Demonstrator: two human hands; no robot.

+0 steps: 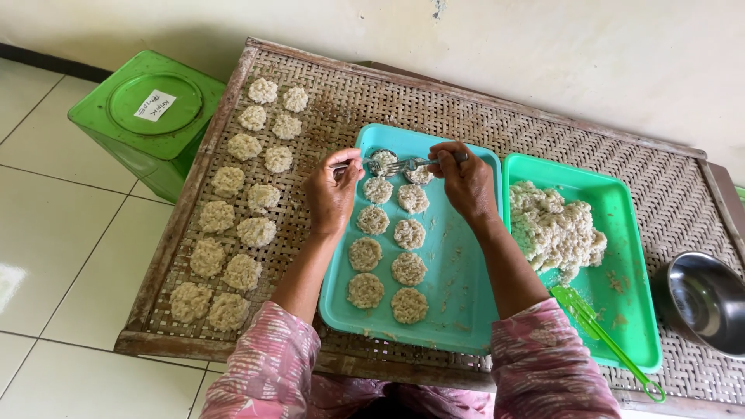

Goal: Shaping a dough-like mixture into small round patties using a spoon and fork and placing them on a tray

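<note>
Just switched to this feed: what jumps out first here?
Two hands, left hand and right hand, meet over the far end of a teal tray, pressing a fork into a round mould. Rows of flat rice patties cover the woven rack's left side; a rice heap fills the green tray at right.

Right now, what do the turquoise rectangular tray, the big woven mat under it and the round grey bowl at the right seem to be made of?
The turquoise rectangular tray looks like plastic: even colour, smooth, rounded moulded rim. The big woven mat seems to be split bamboo or cane in a worn wooden frame, matt and dry. The round grey bowl is probably stainless steel: it is shiny with reflections.
</note>
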